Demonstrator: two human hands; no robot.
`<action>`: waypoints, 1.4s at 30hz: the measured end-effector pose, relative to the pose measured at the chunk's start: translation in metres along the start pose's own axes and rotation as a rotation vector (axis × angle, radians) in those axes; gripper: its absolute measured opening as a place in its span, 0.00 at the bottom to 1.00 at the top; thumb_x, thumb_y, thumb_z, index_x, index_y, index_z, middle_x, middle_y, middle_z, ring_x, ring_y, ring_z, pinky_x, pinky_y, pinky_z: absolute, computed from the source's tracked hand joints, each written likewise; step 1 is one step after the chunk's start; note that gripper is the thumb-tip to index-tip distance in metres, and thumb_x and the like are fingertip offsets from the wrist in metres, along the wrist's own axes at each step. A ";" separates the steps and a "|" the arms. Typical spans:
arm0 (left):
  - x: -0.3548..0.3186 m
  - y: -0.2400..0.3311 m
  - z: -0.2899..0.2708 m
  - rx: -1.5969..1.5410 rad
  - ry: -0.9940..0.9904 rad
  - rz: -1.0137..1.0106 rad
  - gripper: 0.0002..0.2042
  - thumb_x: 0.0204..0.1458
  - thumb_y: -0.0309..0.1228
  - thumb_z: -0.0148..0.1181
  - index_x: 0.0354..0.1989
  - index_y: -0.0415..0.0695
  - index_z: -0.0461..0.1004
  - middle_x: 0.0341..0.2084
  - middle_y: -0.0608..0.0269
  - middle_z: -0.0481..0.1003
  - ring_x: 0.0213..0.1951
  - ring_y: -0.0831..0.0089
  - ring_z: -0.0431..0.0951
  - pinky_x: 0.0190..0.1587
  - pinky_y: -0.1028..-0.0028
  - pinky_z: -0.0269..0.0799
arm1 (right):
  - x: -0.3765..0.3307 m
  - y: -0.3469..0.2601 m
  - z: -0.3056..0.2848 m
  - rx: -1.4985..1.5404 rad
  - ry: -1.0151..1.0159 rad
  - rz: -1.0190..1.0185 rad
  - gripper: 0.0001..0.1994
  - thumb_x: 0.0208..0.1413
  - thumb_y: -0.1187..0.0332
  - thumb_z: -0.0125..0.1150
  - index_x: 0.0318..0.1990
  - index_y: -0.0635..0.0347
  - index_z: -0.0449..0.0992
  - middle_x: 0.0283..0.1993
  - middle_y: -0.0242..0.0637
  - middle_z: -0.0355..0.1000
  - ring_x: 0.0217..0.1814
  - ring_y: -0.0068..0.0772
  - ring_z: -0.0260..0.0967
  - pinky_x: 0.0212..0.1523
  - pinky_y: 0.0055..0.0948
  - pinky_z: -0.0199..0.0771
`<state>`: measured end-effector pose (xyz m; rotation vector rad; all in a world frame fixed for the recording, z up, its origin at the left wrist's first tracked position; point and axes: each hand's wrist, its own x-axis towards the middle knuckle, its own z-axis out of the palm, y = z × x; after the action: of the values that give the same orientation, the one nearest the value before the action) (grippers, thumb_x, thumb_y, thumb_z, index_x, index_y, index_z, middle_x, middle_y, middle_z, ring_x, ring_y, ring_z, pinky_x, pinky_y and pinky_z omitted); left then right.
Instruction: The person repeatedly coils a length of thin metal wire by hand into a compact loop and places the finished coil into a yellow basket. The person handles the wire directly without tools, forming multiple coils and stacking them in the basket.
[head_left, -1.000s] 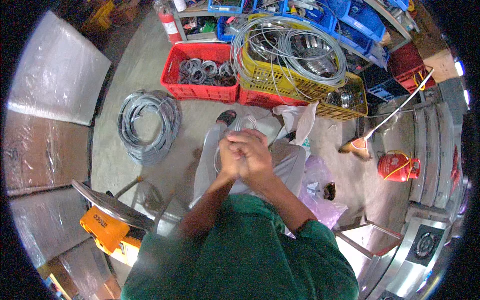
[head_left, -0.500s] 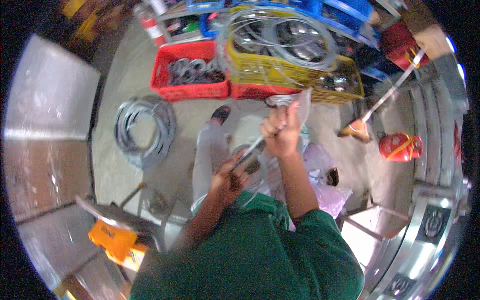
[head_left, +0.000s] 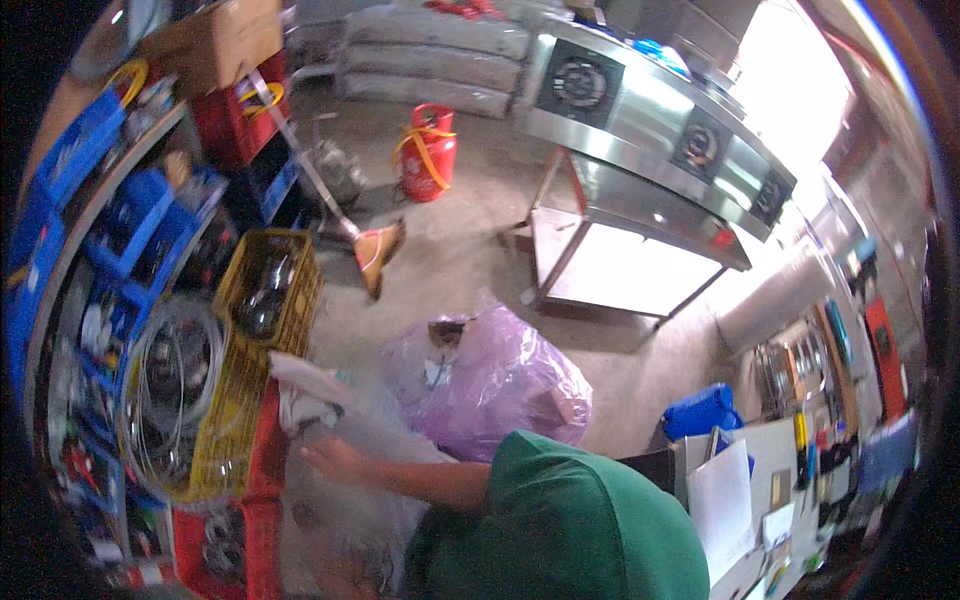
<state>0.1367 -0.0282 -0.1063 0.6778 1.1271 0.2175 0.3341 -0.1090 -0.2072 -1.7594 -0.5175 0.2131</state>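
My right hand [head_left: 338, 463] reaches left from the green sleeve, low over the floor. Its fingers are smeared by motion, so their closing cannot be made out. Just beyond it is a crumpled white piece [head_left: 308, 392], like plastic or cloth, beside the crates; whether the hand touches it is unclear. A blurred patch at the lower edge looks like my left hand [head_left: 345, 578], its fingers not readable. Pale, see-through plastic [head_left: 385, 450] spreads around my right forearm.
A lilac plastic bag [head_left: 510, 385] fills the floor ahead. Yellow crate [head_left: 268, 285], red crate [head_left: 262, 545] and coiled clear tubing [head_left: 140, 400] line the left. A broom [head_left: 376, 255], red gas cylinder [head_left: 428, 155], steel stove [head_left: 640, 125] and cluttered table [head_left: 770, 440] stand farther off.
My view has swung right, bringing the stove and table in and moving the crates left. My right hand was raised with white sheeting; my left held a thin grey strip, which no longer shows.
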 end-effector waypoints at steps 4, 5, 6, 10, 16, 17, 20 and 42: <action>0.006 0.001 0.028 0.262 -0.089 0.318 0.19 0.59 0.40 0.53 0.51 0.39 0.74 0.45 0.59 0.75 0.37 0.71 0.71 0.33 0.73 0.67 | -0.011 0.007 -0.024 0.017 0.177 -0.150 0.22 0.69 0.56 0.41 0.30 0.67 0.66 0.21 0.54 0.63 0.22 0.52 0.61 0.29 0.48 0.60; 0.009 -0.002 0.033 0.271 -0.126 0.404 0.17 0.58 0.39 0.54 0.46 0.39 0.78 0.39 0.63 0.76 0.29 0.77 0.70 0.25 0.79 0.63 | -0.013 0.005 -0.030 -0.057 0.119 -0.136 0.21 0.69 0.56 0.42 0.30 0.67 0.66 0.22 0.55 0.63 0.23 0.54 0.62 0.29 0.49 0.60; 0.020 0.000 0.043 0.436 -0.225 0.648 0.14 0.58 0.36 0.50 0.44 0.44 0.79 0.33 0.69 0.76 0.22 0.82 0.64 0.21 0.81 0.56 | -0.013 0.001 -0.032 -0.145 0.092 -0.149 0.21 0.69 0.56 0.42 0.31 0.67 0.66 0.23 0.55 0.64 0.24 0.56 0.62 0.30 0.49 0.60; 0.078 -0.003 0.054 1.292 0.384 0.719 0.29 0.63 0.52 0.44 0.62 0.40 0.65 0.48 0.42 0.75 0.51 0.55 0.77 0.51 0.55 0.72 | -0.005 -0.011 -0.034 -0.035 0.120 -0.128 0.24 0.68 0.52 0.42 0.31 0.67 0.68 0.25 0.56 0.68 0.28 0.62 0.66 0.33 0.52 0.64; 0.240 -0.040 0.048 0.905 0.177 0.825 0.25 0.61 0.44 0.48 0.59 0.37 0.67 0.53 0.48 0.72 0.53 0.55 0.73 0.56 0.57 0.69 | 0.007 0.015 -0.029 -0.191 0.052 -0.080 0.27 0.66 0.46 0.41 0.33 0.64 0.71 0.29 0.58 0.71 0.33 0.64 0.70 0.37 0.56 0.68; 0.264 -0.044 0.042 0.792 -0.027 0.765 0.23 0.61 0.41 0.49 0.59 0.38 0.67 0.54 0.49 0.72 0.54 0.55 0.73 0.56 0.58 0.68 | 0.006 0.023 -0.032 -0.228 0.009 -0.065 0.26 0.66 0.47 0.41 0.33 0.64 0.71 0.29 0.58 0.71 0.33 0.64 0.70 0.37 0.57 0.68; 0.318 -0.059 0.030 0.431 -0.442 0.320 0.21 0.61 0.42 0.49 0.55 0.39 0.70 0.49 0.52 0.74 0.50 0.58 0.74 0.53 0.59 0.70 | 0.008 0.039 -0.031 -0.325 -0.042 0.027 0.25 0.65 0.47 0.43 0.33 0.63 0.71 0.30 0.57 0.72 0.33 0.64 0.70 0.37 0.57 0.68; 0.109 -0.038 0.092 1.415 -0.249 1.620 0.16 0.61 0.39 0.51 0.34 0.36 0.70 0.27 0.44 0.75 0.31 0.43 0.75 0.36 0.52 0.70 | 0.099 0.074 -0.086 -0.019 0.504 0.235 0.23 0.68 0.54 0.41 0.25 0.63 0.68 0.21 0.44 0.67 0.22 0.46 0.62 0.28 0.43 0.62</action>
<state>0.2590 -0.0399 -0.1884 2.7128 0.0448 0.6613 0.4738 -0.1529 -0.2435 -1.8070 0.0515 -0.0749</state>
